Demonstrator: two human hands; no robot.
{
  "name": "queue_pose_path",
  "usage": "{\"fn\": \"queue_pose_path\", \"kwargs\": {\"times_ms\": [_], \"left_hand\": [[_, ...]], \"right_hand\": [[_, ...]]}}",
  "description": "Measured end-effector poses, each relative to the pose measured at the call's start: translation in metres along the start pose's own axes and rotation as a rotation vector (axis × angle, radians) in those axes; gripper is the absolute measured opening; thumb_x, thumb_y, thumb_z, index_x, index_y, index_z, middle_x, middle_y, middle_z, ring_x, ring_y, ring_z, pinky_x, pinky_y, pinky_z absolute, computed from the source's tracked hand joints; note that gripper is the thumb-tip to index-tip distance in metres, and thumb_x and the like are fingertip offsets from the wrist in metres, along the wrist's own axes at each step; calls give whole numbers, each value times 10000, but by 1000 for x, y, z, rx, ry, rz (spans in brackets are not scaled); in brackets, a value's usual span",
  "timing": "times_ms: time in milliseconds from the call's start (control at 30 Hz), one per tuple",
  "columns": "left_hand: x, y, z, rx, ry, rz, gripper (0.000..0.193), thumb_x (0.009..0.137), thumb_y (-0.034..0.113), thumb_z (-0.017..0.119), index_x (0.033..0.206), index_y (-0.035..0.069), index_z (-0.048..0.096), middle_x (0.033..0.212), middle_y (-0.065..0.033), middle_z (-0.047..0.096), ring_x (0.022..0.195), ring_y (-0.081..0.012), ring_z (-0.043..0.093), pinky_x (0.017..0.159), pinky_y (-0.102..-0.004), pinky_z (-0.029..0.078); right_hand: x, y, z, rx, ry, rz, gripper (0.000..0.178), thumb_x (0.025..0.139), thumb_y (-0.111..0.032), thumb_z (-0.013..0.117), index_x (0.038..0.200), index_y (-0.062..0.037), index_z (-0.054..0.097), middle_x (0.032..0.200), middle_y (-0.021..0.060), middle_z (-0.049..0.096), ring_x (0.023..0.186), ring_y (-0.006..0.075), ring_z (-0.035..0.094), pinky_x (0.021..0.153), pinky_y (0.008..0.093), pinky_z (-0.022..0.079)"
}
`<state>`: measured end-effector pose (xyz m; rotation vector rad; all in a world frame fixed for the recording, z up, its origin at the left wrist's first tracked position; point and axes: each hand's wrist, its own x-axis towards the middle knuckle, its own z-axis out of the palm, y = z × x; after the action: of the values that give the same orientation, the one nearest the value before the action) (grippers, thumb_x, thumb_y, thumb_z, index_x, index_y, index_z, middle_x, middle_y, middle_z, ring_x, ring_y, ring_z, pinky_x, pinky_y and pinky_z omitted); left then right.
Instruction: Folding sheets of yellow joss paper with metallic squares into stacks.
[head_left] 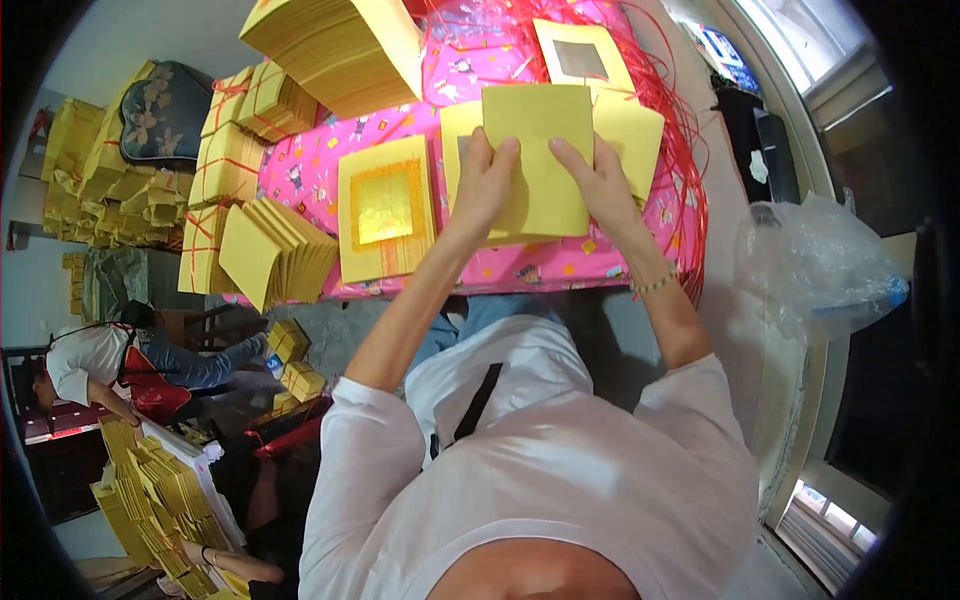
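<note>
Both my hands hold one plain yellow paper sheet (540, 150) above a table covered in a pink patterned cloth (310, 170). My left hand (485, 185) grips its left edge and my right hand (595, 180) its right edge, thumbs on top. Under the sheet lie more yellow sheets (630, 125) fanned out. To the left rests a stack of yellow sheets with a gold foil square (385, 205). Behind lies a sheet with a silver square (583, 55).
A thick yellow paper pile (340, 45) sits at the table's back. Bundles tied with red string (230, 160) and a leaning stack (275, 250) stand at the left. Loose red strings (680, 130) trail right. A clear plastic bag (815, 265) lies right. Another person (100, 365) works at lower left.
</note>
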<state>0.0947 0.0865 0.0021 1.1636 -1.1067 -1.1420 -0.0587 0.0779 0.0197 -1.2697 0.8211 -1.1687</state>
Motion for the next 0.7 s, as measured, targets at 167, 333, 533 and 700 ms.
{"fn": "queue_pose_path", "kwargs": {"times_ms": [167,333,533,700], "left_hand": [[-19,6,6,-79,-54,188,233,944,104,447,1147,-11,446,1038,-98,554,955,-130,525,833,-277,424],[-38,19,14,-206,-82,228,311,961,99,423,1253,0,383,1113,-101,533,1031,-132,499,901,-277,396],[-49,13,16,-119,-19,226,280,963,97,410,1225,1,387,1109,-105,526,1031,-131,490,896,-277,394],[-55,3,13,-67,-3,210,268,960,104,420,1204,-5,390,1081,-101,533,1004,-128,494,877,-273,399]], "right_hand": [[-14,0,-4,14,-34,-54,298,924,-140,545,1174,21,524,1043,56,612,932,89,566,797,240,470],[-25,-9,-1,139,-10,-29,296,937,-167,538,1170,15,529,1023,47,617,896,79,570,778,232,470],[-27,-3,-2,113,52,-14,255,949,-181,526,1106,14,572,966,23,629,853,55,565,739,209,464],[-18,-2,-12,121,80,-9,221,952,-185,518,1036,6,591,892,-4,619,787,25,541,688,187,442]]}}
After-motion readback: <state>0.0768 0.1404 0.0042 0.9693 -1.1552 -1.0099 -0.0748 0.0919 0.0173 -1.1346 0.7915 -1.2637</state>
